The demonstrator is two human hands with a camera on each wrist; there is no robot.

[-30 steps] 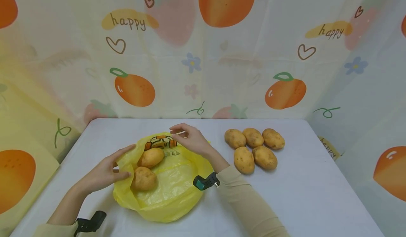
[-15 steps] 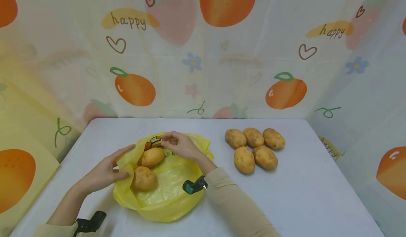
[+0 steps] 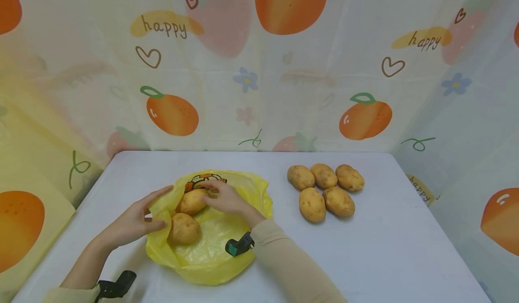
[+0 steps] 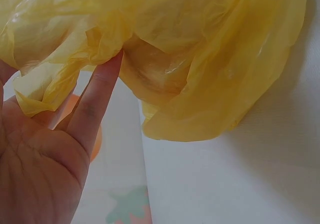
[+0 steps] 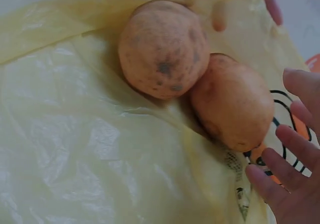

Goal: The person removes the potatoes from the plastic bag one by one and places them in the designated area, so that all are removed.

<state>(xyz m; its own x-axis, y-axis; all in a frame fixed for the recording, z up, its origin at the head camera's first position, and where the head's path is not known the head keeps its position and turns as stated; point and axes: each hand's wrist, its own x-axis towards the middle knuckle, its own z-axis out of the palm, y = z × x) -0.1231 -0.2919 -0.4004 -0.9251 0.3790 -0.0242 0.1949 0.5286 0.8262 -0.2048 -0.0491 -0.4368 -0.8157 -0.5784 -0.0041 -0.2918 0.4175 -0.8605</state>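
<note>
A yellow plastic bag (image 3: 215,267) lies on the table with its mouth spread wide. Inside, at its left, two potatoes sit one behind the other: a nearer potato (image 3: 184,229) and a farther potato (image 3: 192,201). My left hand (image 3: 129,217) touches the bag's left side from outside, thumb and fingers straight and spread; the left wrist view shows a digit's tip against the plastic. Over the bag, my right hand (image 3: 228,198) reaches to the right end of the farther potato. In the right wrist view, its fingers are spread beside that potato, with a gap between.
Several loose potatoes (image 3: 312,205) lie in two rows on the right of the white table (image 3: 389,240). Behind the table's back edge hangs a fruit-print curtain (image 3: 275,91). Each wrist carries a small black camera (image 3: 239,244).
My right hand has moved left and toward me, from the bag's far rim to the farther potato. The left hand and the potatoes have kept their places.
</note>
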